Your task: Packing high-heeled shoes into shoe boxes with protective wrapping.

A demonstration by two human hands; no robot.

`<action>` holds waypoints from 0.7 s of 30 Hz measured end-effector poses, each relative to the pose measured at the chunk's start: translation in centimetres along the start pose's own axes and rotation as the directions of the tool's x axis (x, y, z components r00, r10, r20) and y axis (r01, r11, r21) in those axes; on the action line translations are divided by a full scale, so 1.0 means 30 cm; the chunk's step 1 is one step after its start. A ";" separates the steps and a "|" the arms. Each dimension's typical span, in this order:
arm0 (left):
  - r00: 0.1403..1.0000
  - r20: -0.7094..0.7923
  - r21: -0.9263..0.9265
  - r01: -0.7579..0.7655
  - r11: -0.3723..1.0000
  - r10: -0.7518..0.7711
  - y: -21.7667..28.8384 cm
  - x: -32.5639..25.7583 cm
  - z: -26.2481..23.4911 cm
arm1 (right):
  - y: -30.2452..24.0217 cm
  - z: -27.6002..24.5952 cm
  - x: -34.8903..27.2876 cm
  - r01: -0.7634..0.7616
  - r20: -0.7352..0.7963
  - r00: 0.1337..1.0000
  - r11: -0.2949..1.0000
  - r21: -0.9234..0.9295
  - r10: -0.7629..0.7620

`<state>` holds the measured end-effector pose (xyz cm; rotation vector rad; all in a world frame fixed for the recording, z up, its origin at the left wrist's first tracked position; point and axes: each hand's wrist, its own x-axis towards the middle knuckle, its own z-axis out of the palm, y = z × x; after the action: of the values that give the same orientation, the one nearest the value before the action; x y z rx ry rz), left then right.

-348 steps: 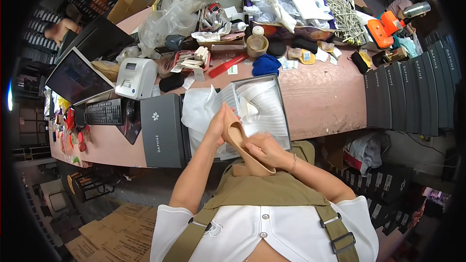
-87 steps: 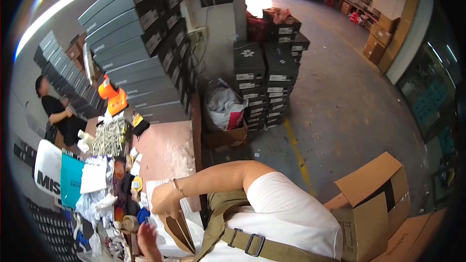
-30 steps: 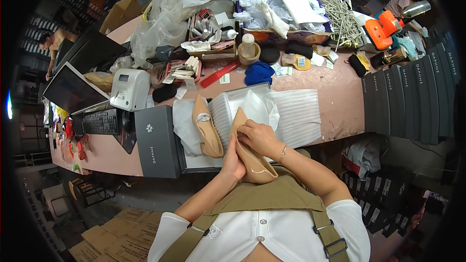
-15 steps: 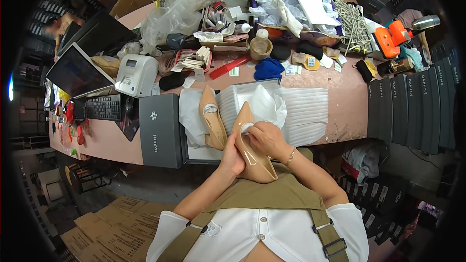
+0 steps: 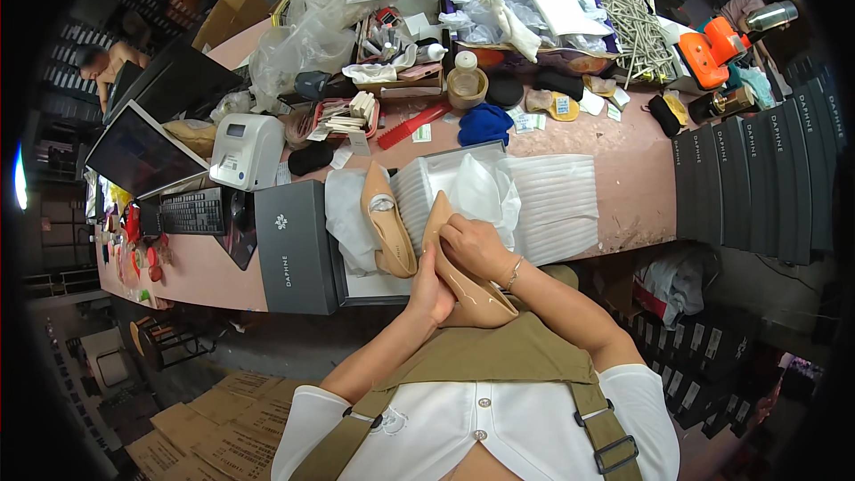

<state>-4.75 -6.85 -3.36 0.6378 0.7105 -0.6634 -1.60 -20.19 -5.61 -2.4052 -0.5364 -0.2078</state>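
Facing a pink worktable [image 5: 634, 180], I have a stack of dark grey shoeboxes [image 5: 753, 187] at its right end. Near my edge lies an open shoebox [image 5: 367, 285], with its dark lid [image 5: 287, 267] just to the left. A pleated white packing sheet [image 5: 559, 205] spreads off to the right, beside crumpled white tissue [image 5: 485, 189]. Both my hands are together on one beige pointed-toe pump [image 5: 484, 301], held between the box and my olive bib, toe away from me. My left hand [image 5: 433, 294] cups its left side; my right hand [image 5: 476, 248] bends into the opening, fingertips hidden. Its mate [image 5: 389, 227] lies at the box's left, a small pale wad [image 5: 381, 203] in it. A thin bracelet [image 5: 514, 273] circles my right wrist.
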 end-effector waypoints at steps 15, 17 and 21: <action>0.996 -0.047 -0.071 -0.077 0.995 0.074 0.055 0.004 -0.035 | 0.254 0.069 -0.090 -0.101 0.179 0.974 0.974 -0.205 0.139; 0.994 -0.067 -0.087 -0.097 0.992 0.091 0.048 -0.015 -0.023 | 0.091 -0.041 -0.021 -0.282 0.007 0.959 0.959 0.028 0.282; 0.995 -0.017 -0.054 -0.104 0.993 0.103 0.009 0.004 -0.040 | -0.047 -0.059 0.018 -0.292 0.250 0.935 0.944 0.152 0.249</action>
<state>-4.94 -5.86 -4.08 0.6246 0.7015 -0.5422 -1.73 -20.15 -3.29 -2.2982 -0.3007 0.2336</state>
